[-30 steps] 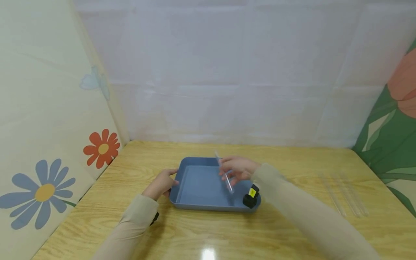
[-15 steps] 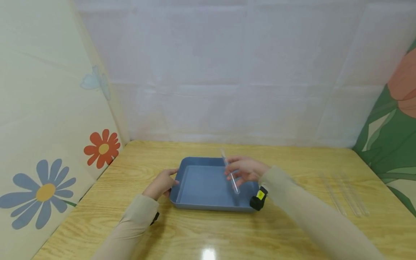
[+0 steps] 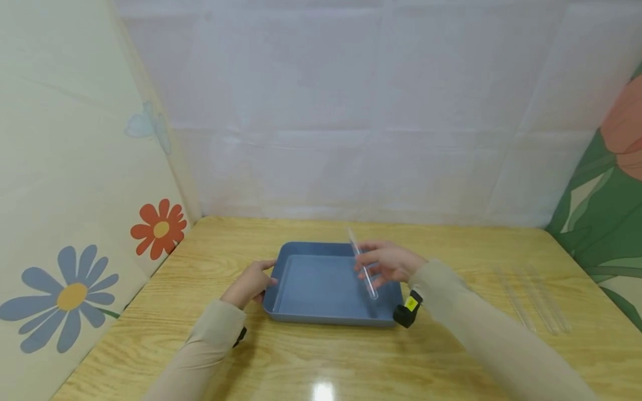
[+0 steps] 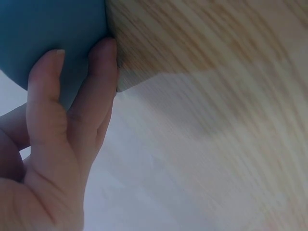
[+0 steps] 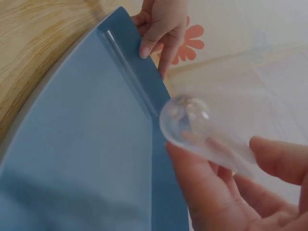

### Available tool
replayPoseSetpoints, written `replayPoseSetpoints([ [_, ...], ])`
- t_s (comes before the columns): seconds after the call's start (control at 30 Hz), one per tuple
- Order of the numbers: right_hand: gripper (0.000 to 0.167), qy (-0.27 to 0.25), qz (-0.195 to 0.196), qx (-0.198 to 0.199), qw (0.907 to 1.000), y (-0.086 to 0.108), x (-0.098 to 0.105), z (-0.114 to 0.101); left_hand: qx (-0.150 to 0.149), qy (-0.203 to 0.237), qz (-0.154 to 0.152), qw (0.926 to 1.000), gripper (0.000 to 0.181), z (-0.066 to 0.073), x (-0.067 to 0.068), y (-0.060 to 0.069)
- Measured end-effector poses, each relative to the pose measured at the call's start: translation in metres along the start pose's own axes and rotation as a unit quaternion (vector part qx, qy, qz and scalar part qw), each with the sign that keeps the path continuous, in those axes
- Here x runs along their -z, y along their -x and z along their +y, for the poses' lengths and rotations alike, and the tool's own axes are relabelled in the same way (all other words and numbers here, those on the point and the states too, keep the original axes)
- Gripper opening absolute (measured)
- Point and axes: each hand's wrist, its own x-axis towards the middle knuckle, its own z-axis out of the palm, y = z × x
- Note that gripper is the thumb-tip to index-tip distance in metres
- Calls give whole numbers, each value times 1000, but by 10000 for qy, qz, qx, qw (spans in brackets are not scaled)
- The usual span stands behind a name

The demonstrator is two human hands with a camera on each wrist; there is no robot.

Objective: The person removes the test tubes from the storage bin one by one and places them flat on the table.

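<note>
A blue rectangular tray [image 3: 316,289] sits on the wooden table. At its left end my left hand [image 3: 253,283] grips the rim; the left wrist view shows fingers [image 4: 96,77] against the tray's wall [image 4: 72,24]. Above the tray's right part, my right hand [image 3: 388,263] holds a clear test tube [image 3: 368,281] between thumb and fingers, tilted with its rounded end down toward me. That rounded end [image 5: 185,120] is large in the right wrist view. Another clear tube [image 5: 127,72] lies inside the tray along the left wall.
Several clear tubes [image 3: 534,301] lie side by side on the table [image 3: 321,356] at the right. A white cloth backdrop [image 3: 321,111] stands behind, with flower-printed panels at both sides.
My right hand has moved to the right over the tray, carrying the test tube with it. The left hand and the tray have stayed in place.
</note>
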Motion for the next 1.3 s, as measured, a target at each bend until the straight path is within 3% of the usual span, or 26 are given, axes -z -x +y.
replayPoseSetpoints([
  [0.4,54,-53,138,-35,9999,5,7,8,35,-41,16,10000,58,-1,0,-1],
  [0.97,59,-140,-60,110,9998,20,21,15,24,-52,10,10000,58,-2,0,-1],
  [1.3,61,-114,114,93,9998,31,27,15,-69,6,41,10000,58,-2,-1,-1],
])
